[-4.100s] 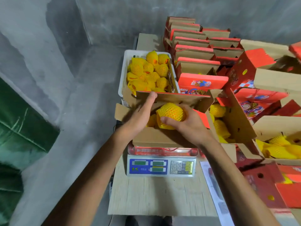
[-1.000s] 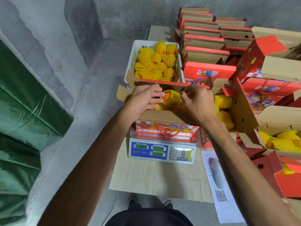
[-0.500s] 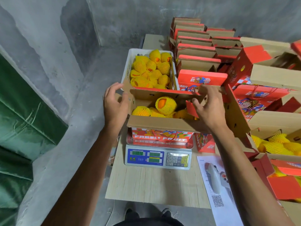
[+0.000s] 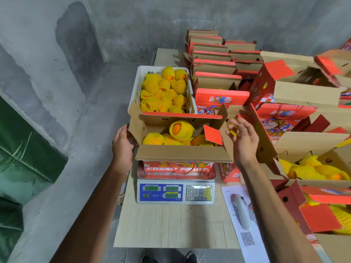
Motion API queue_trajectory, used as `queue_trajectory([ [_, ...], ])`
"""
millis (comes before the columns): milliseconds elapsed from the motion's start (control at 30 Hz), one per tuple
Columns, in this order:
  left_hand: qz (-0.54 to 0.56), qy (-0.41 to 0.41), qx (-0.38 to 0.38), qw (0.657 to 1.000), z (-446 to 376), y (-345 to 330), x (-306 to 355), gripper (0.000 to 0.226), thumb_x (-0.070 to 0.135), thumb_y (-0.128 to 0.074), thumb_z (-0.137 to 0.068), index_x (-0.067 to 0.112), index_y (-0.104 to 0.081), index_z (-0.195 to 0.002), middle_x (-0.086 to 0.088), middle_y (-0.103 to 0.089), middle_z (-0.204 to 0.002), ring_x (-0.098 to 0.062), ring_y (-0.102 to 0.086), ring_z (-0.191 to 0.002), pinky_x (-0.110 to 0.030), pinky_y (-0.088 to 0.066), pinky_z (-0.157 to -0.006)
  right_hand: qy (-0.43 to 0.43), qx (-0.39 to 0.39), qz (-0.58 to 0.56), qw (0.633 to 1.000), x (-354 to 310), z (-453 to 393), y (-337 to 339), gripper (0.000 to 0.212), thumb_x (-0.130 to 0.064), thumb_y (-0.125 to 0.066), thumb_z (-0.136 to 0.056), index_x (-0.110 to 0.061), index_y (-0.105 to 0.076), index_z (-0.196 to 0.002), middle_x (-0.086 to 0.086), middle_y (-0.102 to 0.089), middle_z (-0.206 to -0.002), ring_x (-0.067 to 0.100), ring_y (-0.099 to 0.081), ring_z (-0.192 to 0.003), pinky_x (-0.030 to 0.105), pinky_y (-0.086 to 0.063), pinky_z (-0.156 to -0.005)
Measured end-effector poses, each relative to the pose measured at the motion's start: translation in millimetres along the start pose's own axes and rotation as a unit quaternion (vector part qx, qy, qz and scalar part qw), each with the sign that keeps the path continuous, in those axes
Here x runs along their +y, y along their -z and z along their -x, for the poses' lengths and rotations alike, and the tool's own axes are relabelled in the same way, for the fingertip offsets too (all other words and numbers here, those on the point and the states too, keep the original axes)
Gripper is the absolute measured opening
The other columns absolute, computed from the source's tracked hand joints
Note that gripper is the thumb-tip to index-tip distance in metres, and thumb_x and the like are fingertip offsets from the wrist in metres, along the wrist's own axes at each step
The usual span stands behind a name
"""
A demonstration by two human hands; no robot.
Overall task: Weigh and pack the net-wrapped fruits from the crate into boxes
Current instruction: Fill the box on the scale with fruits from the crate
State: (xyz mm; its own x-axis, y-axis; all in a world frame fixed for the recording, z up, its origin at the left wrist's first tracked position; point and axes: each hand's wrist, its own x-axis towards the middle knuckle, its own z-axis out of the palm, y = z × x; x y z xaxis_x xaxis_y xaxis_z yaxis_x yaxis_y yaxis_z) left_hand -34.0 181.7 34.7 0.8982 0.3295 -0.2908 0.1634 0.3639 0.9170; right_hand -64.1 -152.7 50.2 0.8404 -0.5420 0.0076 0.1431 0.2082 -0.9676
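An open red-and-brown cardboard box [image 4: 182,153] stands on the digital scale [image 4: 175,193]. It holds several fruits in yellow foam net, and one fruit [image 4: 182,130] sits on top with its orange skin showing. Behind the box, a white crate [image 4: 136,86] holds many more net-wrapped fruits [image 4: 163,92]. My left hand [image 4: 122,143] grips the box's left side under its side flap. My right hand [image 4: 243,139] hovers beside the right flap with its fingers spread, holding nothing that I can make out.
Empty red boxes [image 4: 214,69] are stacked at the back. Open boxes with fruits [image 4: 311,169] crowd the right side. On the wooden table [image 4: 171,234], a printed sheet [image 4: 245,236] lies right of the scale with a white handheld device [image 4: 242,211] on it. To the left are a concrete wall and floor.
Both hands have left the fruits in the box and moved out to its sides. The left hand now holds the left side; the right hand has opened beside the right flap.
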Motion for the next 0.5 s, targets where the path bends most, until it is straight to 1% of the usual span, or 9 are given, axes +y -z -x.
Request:
queue_trajectory([
  [33, -0.001, 0.043, -0.008, 0.999, -1, -1, -2, 0.023, 0.034, -0.049, -0.106, 0.023, -0.067, -0.116, -0.006, -0.071, -0.121, -0.018, -0.069, -0.107, -0.036, -0.057, -0.084, -0.029, -0.003, 0.043, 0.999, 5, -2, 2, 0.025, -0.017, -0.053, -0.106, -0.005, -0.062, -0.125, 0.006, -0.073, -0.106, 0.016, -0.068, -0.095, 0.030, -0.056, -0.080],
  [133, -0.055, 0.111, -0.080, 0.989, 0, -4, -8, 0.030, 0.044, -0.044, -0.107, 0.027, -0.067, -0.115, -0.010, -0.071, -0.120, -0.028, -0.067, -0.109, -0.048, -0.054, -0.097, -0.155, -0.053, 0.154, 0.975, 20, 1, 2, 0.025, -0.027, -0.057, -0.103, -0.008, -0.073, -0.107, 0.007, -0.073, -0.090, 0.018, -0.066, -0.079, 0.033, -0.050, -0.073],
  [200, -0.096, 0.111, -0.104, 0.984, 0, -5, -8, 0.030, 0.044, -0.044, -0.107, 0.025, -0.067, -0.114, -0.011, -0.071, -0.109, -0.028, -0.068, -0.098, -0.043, -0.056, -0.086, -0.201, -0.090, 0.172, 0.960, 28, 8, 2, 0.026, -0.033, -0.058, -0.102, -0.013, -0.074, -0.096, 0.009, -0.070, -0.086, 0.020, -0.066, -0.074, 0.032, -0.049, -0.069],
  [267, -0.121, 0.119, -0.105, 0.980, -2, -5, -7, 0.027, 0.039, -0.045, -0.108, 0.023, -0.065, -0.102, -0.007, -0.067, -0.091, -0.021, -0.064, -0.080, -0.033, -0.051, -0.068, -0.207, -0.099, 0.157, 0.960, 33, 8, 4, 0.027, -0.034, -0.059, -0.101, -0.010, -0.072, -0.103, 0.008, -0.067, -0.081, 0.016, -0.065, -0.067, 0.029, -0.050, -0.064],
  [300, -0.132, 0.120, -0.105, 0.978, -5, -5, -7, 0.026, 0.037, -0.044, -0.108, 0.023, -0.063, -0.096, -0.006, -0.065, -0.086, -0.020, -0.062, -0.075, -0.032, -0.048, -0.065, -0.215, -0.104, 0.147, 0.960, 33, 7, 5, 0.030, -0.033, -0.059, -0.102, -0.007, -0.071, -0.108, 0.007, -0.066, -0.079, 0.014, -0.065, -0.064, 0.027, -0.051, -0.061],
  [333, -0.148, 0.114, -0.107, 0.977, -7, -5, -6, 0.026, 0.036, -0.044, -0.108, 0.022, -0.062, -0.096, -0.006, -0.064, -0.086, -0.021, -0.062, -0.075, -0.032, -0.049, -0.066, -0.237, -0.114, 0.126, 0.957, 33, 5, 5, 0.031, -0.033, -0.057, -0.102, -0.005, -0.071, -0.106, 0.006, -0.065, -0.075, 0.014, -0.065, -0.062, 0.026, -0.051, -0.058],
  [400, -0.183, 0.100, -0.115, 0.971, -14, -3, -7, 0.026, 0.029, -0.041, -0.110, 0.015, -0.063, -0.105, -0.008, -0.066, -0.088, -0.030, -0.064, -0.084, -0.036, -0.055, -0.072, -0.306, -0.130, 0.072, 0.940, 29, 3, 1, 0.029, -0.036, -0.052, -0.103, -0.015, -0.067, -0.090, 0.004, -0.063, -0.069, 0.017, -0.063, -0.060, 0.029, -0.049, -0.059],
  [433, -0.190, 0.093, -0.115, 0.970, -17, -6, -7, 0.027, 0.025, -0.039, -0.111, 0.012, -0.062, -0.105, -0.006, -0.069, -0.082, -0.031, -0.066, -0.083, -0.031, -0.058, -0.070, -0.332, -0.132, 0.049, 0.933, 30, 0, 0, 0.028, -0.036, -0.049, -0.103, -0.018, -0.064, -0.086, 0.004, -0.061, -0.069, 0.018, -0.061, -0.060, 0.030, -0.048, -0.059],
  [500, -0.169, 0.107, -0.104, 0.974, -18, -10, -7, 0.029, 0.022, -0.037, -0.111, 0.017, -0.058, -0.092, 0.006, -0.067, -0.056, -0.016, -0.068, -0.058, -0.017, -0.050, -0.045, -0.345, -0.101, 0.045, 0.932, 30, -5, -6, 0.027, -0.033, -0.047, -0.102, -0.020, -0.061, -0.082, 0.003, -0.060, -0.067, 0.019, -0.060, -0.057, 0.028, -0.047, -0.058],
])
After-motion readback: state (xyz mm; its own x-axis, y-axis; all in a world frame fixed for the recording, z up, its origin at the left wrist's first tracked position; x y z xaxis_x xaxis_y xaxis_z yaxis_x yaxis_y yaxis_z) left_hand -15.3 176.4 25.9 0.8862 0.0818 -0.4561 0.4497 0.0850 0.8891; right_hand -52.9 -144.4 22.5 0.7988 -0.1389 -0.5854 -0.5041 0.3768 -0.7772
